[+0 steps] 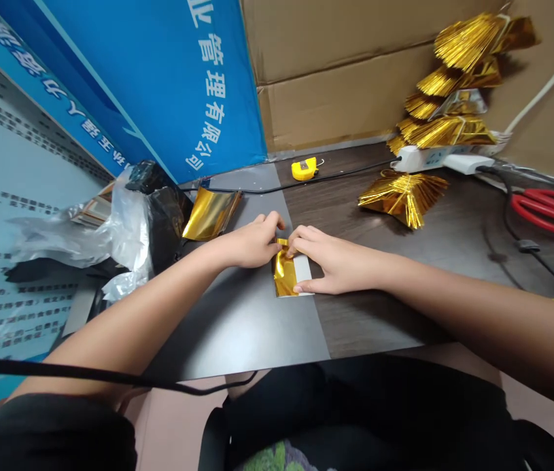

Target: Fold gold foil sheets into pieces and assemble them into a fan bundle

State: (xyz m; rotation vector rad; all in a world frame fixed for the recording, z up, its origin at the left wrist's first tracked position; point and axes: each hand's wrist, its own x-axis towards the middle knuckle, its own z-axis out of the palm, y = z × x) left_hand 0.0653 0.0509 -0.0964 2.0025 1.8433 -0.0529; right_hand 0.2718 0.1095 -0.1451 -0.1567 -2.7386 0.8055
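Note:
A small gold foil sheet [285,278] lies on the table in front of me, with a white strip [302,267] showing along its right side. My left hand [256,243] is closed at the foil's far left corner, fingers bent and thumb against the edge. From the right, my right hand [328,260] holds the foil down: its bent fingers press near the far end and its thumb rests at the near end. The fingertips of both hands almost meet at the far edge, where they partly hide the foil.
A stack of gold foil sheets [212,213] lies left, beside crumpled plastic bags [132,219]. Behind are a yellow tape measure [305,169], a black cable, and a power strip [421,158]. Pleated gold foil bundles [407,196] and red-handled scissors [551,212] are at right.

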